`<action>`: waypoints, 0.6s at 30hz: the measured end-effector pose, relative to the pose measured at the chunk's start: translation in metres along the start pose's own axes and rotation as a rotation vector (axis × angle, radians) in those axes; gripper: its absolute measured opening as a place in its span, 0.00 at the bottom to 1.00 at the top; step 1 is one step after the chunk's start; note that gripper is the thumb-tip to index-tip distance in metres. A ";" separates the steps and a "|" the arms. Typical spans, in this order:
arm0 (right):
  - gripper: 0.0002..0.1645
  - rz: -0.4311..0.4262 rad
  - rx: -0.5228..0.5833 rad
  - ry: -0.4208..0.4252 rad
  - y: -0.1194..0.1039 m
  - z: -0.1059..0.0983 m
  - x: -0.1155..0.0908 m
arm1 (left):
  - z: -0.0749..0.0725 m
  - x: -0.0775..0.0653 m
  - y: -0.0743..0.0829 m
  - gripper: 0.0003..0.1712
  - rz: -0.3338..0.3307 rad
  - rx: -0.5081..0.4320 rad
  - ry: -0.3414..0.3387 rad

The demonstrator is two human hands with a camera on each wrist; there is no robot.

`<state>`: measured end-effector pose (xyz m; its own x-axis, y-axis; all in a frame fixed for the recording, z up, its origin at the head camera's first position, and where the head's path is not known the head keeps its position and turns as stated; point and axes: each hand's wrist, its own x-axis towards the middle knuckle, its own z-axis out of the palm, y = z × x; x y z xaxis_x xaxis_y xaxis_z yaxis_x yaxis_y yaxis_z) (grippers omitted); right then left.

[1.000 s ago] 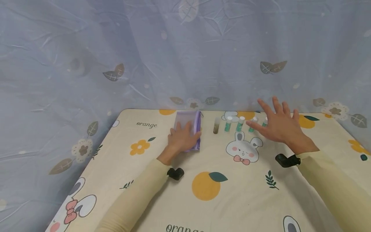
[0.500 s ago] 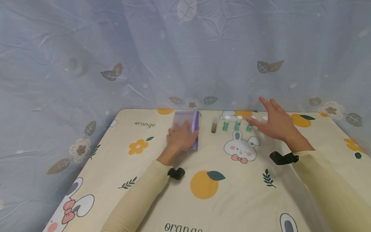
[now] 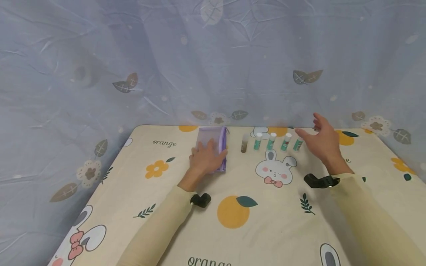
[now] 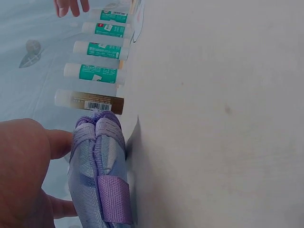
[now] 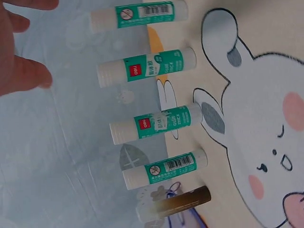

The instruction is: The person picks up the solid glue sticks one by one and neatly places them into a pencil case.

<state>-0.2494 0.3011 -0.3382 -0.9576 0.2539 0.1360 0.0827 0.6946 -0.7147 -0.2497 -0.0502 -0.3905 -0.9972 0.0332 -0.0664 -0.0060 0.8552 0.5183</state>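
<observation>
Right hand (image 3: 322,145) has shifted out past the right end of the row since the earlier frame, fingers drawn nearer together; the end glue stick (image 3: 298,144) now shows clear of it.

Head view: my left hand (image 3: 204,159) lies spread over the purple pouch (image 3: 213,133), gripping nothing. Pouch rests on the tablecloth (image 3: 186,229), left of the row: first the brown stick (image 3: 244,145), then the green glue sticks (image 3: 271,142), four counting the end one, all upright. My right hand hangs beside the last, thumb wide of the fingers, holding nothing.

Left wrist view: pouch edge faces the camera, purple tab (image 4: 114,198) visible. My left thumb and a finger touch its upper side, not curled round it.

Right wrist view: my right thumb and fingers are apart from the white caps, nothing between them. A printed rabbit (image 5: 270,118) lies beside the row.

Judgement: step in hand seems to be steadying the pouch while the right hand lines up. Next move, if a pick-up, calls for a light pinch on the end cap, sparing its neighbour.
</observation>
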 end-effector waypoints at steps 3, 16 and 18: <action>0.54 0.039 0.074 0.038 0.002 0.003 0.000 | 0.000 0.000 -0.001 0.47 0.004 -0.004 0.007; 0.50 0.172 0.262 0.123 0.004 0.013 0.001 | 0.001 -0.002 -0.002 0.47 0.022 -0.012 0.016; 0.49 0.190 0.279 0.123 0.005 0.014 0.002 | 0.001 -0.002 -0.002 0.47 0.027 -0.014 0.014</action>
<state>-0.2547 0.2955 -0.3508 -0.8905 0.4520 0.0525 0.1611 0.4212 -0.8925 -0.2472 -0.0520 -0.3920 -0.9980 0.0485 -0.0405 0.0196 0.8470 0.5312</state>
